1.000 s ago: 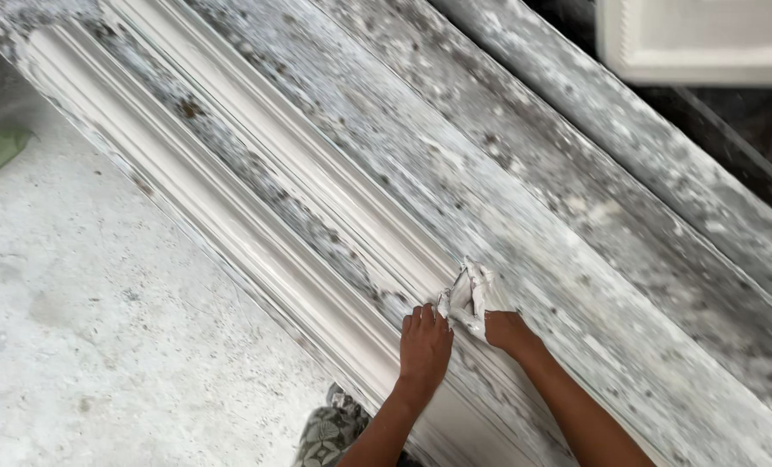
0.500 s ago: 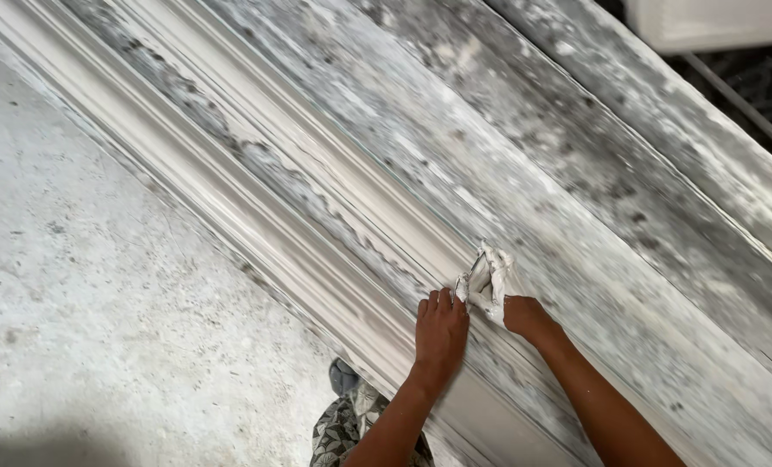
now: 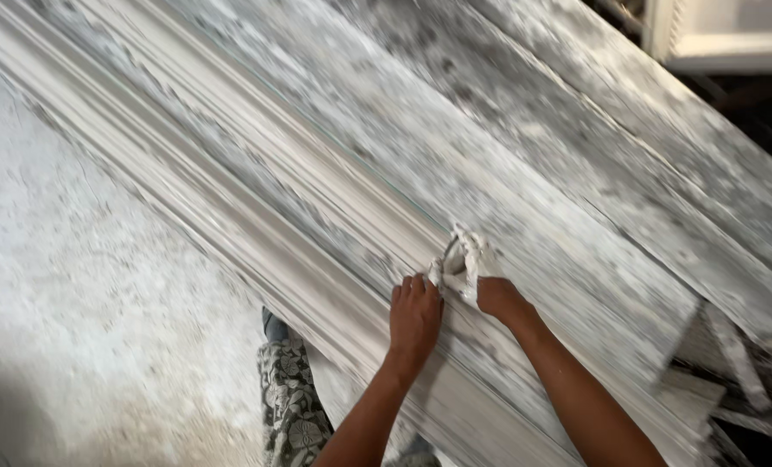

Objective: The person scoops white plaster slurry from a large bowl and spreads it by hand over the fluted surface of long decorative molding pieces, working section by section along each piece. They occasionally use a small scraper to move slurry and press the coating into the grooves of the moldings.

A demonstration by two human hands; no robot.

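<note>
I am seeing the left hand lying on the moulding, the right hand just right of it gripping a cloth, planks lying behind.

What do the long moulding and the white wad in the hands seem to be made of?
Long moulding: likely plaster or plaster-coated, matt white-grey, with ridged profile and chalky, blotchy patches. White wad: seemingly soft cloth or fibre, crumpled and looped, plaster-stained, held by the right hand.

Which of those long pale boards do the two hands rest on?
The ridged moulding strip beside the floor. Left hand presses it, right hand holds a white rag there; the flatter planks upslope go untouched.
</note>
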